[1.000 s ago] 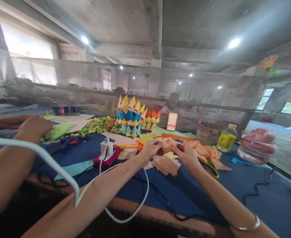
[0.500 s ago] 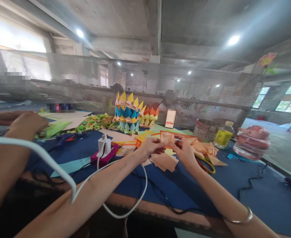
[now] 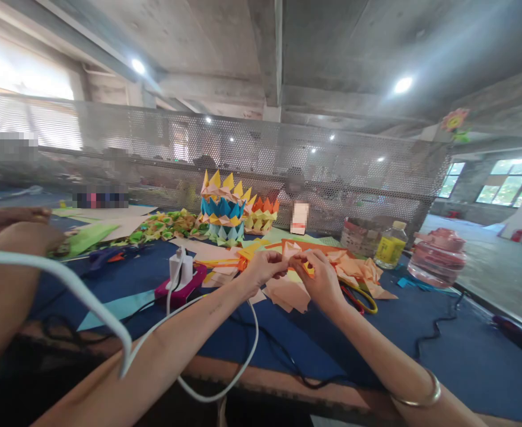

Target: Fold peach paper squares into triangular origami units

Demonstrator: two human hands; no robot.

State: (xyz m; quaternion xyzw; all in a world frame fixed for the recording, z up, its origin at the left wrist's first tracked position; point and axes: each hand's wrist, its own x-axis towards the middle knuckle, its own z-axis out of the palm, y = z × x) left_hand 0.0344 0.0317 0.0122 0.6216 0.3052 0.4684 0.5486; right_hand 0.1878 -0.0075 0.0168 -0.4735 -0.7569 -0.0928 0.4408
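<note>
My left hand [image 3: 265, 270] and my right hand [image 3: 318, 276] meet over the middle of the blue table, fingers pinched. Between them they grip a small peach paper piece [image 3: 291, 249], partly folded; the fingers hide its lower part. Just below the hands lie loose peach paper sheets [image 3: 286, 292]. Orange and yellow paper strips [image 3: 225, 255] rest left of my left hand. To the right of my right hand are more peach folded papers [image 3: 361, 268] and yellow-and-red-handled scissors [image 3: 364, 301].
Tiered folded-paper crowns [image 3: 223, 213] stand behind, beside a heap of green paper pieces [image 3: 172, 225]. A magenta power strip [image 3: 185, 284] holds a white charger. A yellow-labelled bottle [image 3: 390, 246] and pink jug [image 3: 436, 258] stand right. A co-worker's arms [image 3: 16, 261] are at left; a white cable [image 3: 65, 276] crosses.
My right hand's fingers have curled over the peach paper, which now shows less. The view has shifted slightly right. The co-worker's hands have moved a little to the left in view.
</note>
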